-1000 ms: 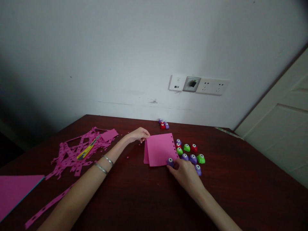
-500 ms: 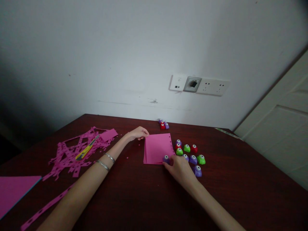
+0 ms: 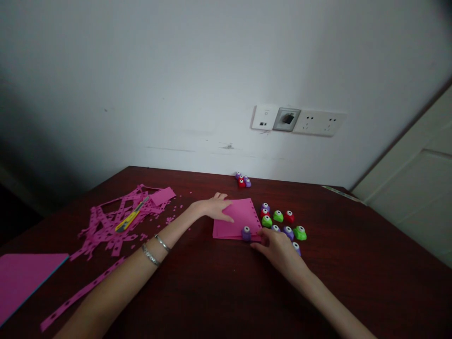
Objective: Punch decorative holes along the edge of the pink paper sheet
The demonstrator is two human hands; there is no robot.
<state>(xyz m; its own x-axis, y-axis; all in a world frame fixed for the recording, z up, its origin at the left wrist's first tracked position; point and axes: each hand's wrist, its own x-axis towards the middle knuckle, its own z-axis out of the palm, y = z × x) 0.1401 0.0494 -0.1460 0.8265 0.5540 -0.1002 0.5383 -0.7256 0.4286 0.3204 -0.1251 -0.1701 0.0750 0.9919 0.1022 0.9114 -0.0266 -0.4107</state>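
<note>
A small stack of pink paper sheets (image 3: 240, 214) lies on the dark table, with small punched holes along its right edge. My left hand (image 3: 213, 207) rests over the stack's upper left part, fingers spread. On the stack's lower edge stands a purple craft punch (image 3: 246, 233), and no hand holds it. My right hand (image 3: 277, 246) is just right of that punch, at the lower right corner of the paper, thumb and forefinger apart. Beside it sit several more punches, among them a green punch (image 3: 300, 232) and a red punch (image 3: 289, 216); my right hand partly covers some.
To the left, a yellow utility knife (image 3: 131, 216) lies on a heap of pink paper scraps (image 3: 95, 223) with punched-out bits around. A large pink sheet (image 3: 28, 278) is at the near left. A cluster of punches (image 3: 242, 181) stands by the wall, below sockets (image 3: 318, 123).
My right hand has let go of the purple punch and shifted right. My left hand has opened from pinching the paper's corner and spread over the sheets. The view has shifted slightly.
</note>
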